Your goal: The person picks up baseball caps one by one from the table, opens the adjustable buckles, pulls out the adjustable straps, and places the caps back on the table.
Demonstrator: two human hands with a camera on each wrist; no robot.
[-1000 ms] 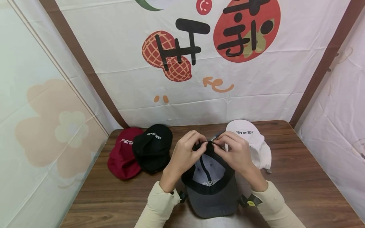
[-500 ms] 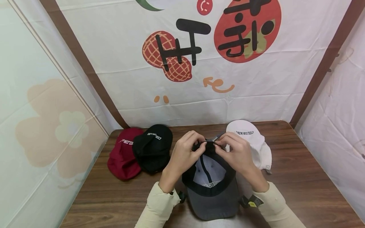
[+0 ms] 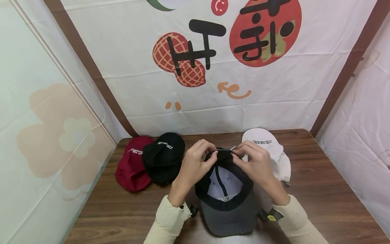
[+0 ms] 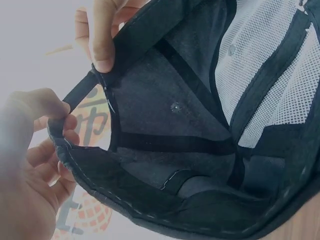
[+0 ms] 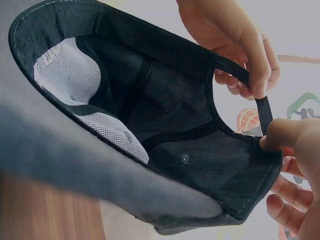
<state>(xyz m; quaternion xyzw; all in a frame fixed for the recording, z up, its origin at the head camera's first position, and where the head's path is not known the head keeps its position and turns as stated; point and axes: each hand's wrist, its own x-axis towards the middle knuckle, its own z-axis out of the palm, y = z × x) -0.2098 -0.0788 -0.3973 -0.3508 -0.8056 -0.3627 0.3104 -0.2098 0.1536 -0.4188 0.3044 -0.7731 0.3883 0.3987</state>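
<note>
While my left fingers [image 3: 203, 148] pinch the strap [image 5: 264, 116] and my right fingers [image 3: 248, 147] grip the gray cap [image 3: 230, 222] beside it, one hard tug could slip the strap free.

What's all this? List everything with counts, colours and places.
Grey cap: one, dark grey, front centre
Red cap: one, deep red, back left
Black cap: one, black, overlapping the red cap
White cap: one, white, back right
Table: one, brown, under the caps
Printed sheet: one, mostly white, behind table
Wrist devices: two, mainly black, at cuffs
Sleeves: two, cream, both arms
Left hand: one, bare, pinching grey cap's strap
Right hand: one, bare, gripping near strap's other end
</note>
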